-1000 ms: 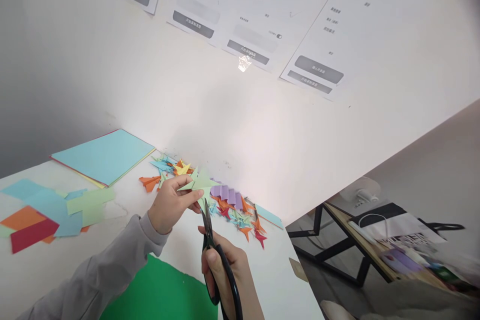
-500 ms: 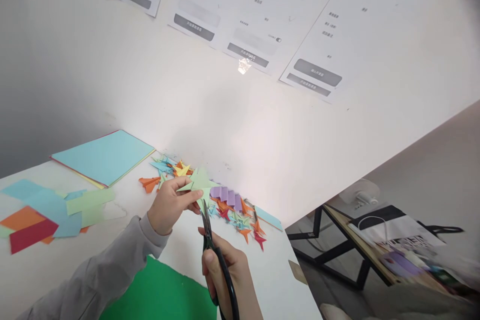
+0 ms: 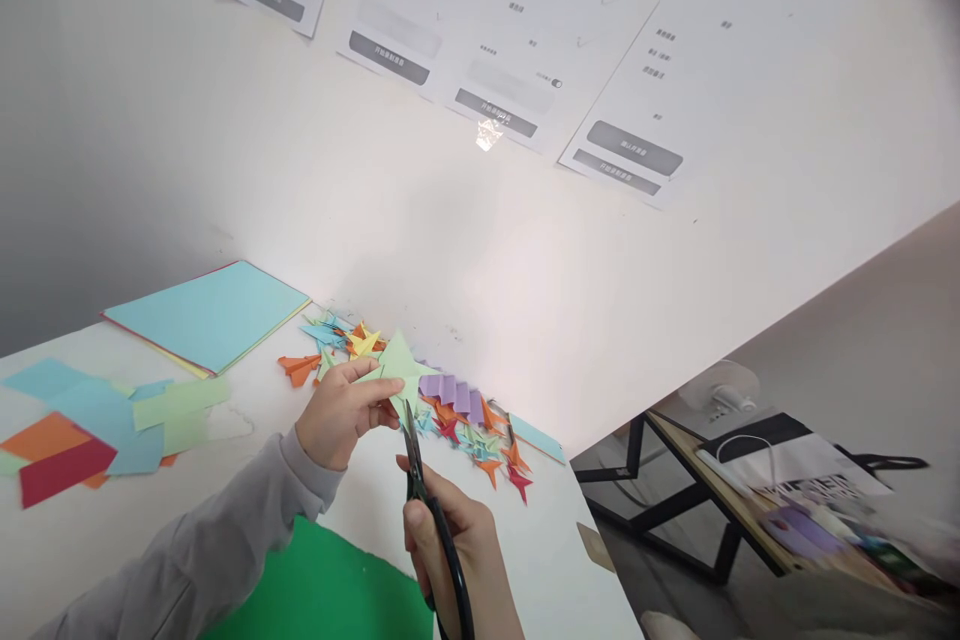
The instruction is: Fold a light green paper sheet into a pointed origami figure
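Note:
A pale green paper star (image 3: 403, 367) is pinched between the thumb and fingers of my left hand (image 3: 349, 407), held above the white table. My right hand (image 3: 457, 540) grips a pair of black-handled scissors (image 3: 442, 530). Their blades point up and touch or nearly touch the lower edge of the star; whether they are biting into the paper I cannot tell. Behind the star lie several folded paper pieces: an orange one (image 3: 298, 369), a yellow one (image 3: 365, 338), and a pleated purple strip (image 3: 454, 395).
A stack of coloured sheets (image 3: 214, 310) lies at the back left. Loose paper pieces, among them a red rectangle (image 3: 67, 470), are spread at the left. A green sheet (image 3: 337, 580) lies in front of me. Right of the table stands a wooden-topped bench (image 3: 720, 490) holding a bag.
Very little differs. The star has tilted slightly in my left hand, its top point now a bit higher. My right hand and the scissors are nearly in the same place.

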`<act>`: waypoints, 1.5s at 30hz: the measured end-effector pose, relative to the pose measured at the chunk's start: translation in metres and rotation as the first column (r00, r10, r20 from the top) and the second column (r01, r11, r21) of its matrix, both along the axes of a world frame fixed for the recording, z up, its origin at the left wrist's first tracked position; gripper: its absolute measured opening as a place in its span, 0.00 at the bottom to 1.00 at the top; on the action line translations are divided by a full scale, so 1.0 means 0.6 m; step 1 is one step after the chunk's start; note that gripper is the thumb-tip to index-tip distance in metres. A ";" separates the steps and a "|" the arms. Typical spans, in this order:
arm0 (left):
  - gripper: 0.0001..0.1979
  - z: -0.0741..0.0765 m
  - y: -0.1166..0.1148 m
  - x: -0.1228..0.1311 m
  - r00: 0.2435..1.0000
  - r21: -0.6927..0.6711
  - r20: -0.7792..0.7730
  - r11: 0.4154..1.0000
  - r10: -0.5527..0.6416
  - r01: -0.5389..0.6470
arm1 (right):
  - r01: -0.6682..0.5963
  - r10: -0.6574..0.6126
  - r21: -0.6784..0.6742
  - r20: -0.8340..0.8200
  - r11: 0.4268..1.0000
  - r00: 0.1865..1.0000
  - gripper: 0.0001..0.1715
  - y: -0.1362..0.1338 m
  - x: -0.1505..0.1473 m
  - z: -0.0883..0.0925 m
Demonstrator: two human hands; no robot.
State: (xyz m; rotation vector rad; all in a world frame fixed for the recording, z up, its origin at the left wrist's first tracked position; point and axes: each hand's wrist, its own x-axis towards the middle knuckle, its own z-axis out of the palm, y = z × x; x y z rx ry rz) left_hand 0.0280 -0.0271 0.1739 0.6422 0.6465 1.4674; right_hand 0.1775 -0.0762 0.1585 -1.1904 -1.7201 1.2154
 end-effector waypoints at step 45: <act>0.03 0.017 -0.011 0.005 0.950 -0.242 0.293 0.953 -0.105 0.180 | -0.056 0.051 0.075 0.066 0.996 0.997 0.31 0.010 0.011 -0.009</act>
